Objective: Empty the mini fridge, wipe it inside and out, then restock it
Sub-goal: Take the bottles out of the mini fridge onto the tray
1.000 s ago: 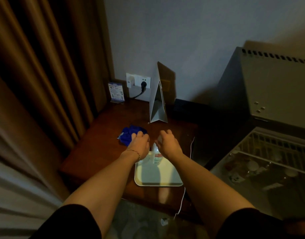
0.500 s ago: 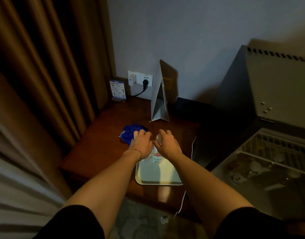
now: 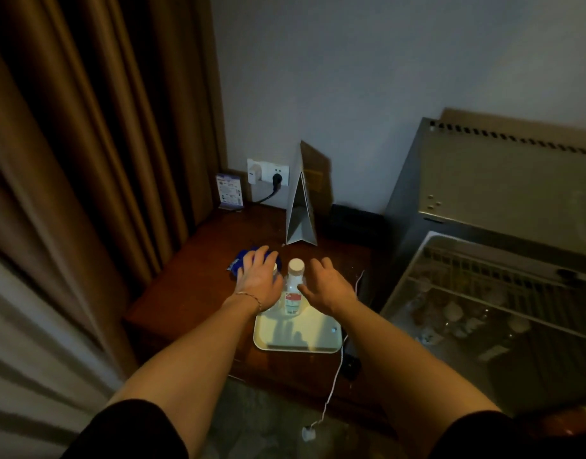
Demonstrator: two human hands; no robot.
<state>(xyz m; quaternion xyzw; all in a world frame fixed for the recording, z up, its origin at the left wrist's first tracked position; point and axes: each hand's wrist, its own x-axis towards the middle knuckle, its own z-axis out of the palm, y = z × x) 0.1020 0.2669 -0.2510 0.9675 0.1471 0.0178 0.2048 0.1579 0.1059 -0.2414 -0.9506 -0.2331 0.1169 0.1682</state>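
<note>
White plastic forms the tray (image 3: 298, 339) in the lower middle of the frame, lying on a dark wooden table (image 3: 192, 293). At the tray's far end stands an upright clear bottle (image 3: 294, 286) with a pale cap and a red label. The right hand (image 3: 328, 286) is just right of the bottle, fingers spread and relaxed, holding nothing; whether its thumb touches the bottle cannot be told. The left hand (image 3: 260, 279) is just left of the bottle, palm down, over a second bottle of which only a bit of cap shows at the fingers; whether the fingers grip it cannot be told. A thin bracelet (image 3: 248, 298) circles the left wrist. Past the left fingertips, a blue cloth (image 3: 242, 261) lies on the table.

At the right of the frame stands the fridge (image 3: 503, 180), grey, with a row of vent slots along its top rear edge. Its door (image 3: 483, 313) is open at the lower right, with a wire rail and dim small items behind it, too dark to tell apart.

Further up the middle, a folded white card (image 3: 300, 210) stands tent-like on the table. Left of it, a wall socket (image 3: 268, 172) carries a white adapter and a black plug. A small printed sign (image 3: 230, 192) leans below the socket. Brown curtains (image 3: 103, 144) fill the left of the frame. A white cable (image 3: 334, 376) hangs off the table's front edge.
</note>
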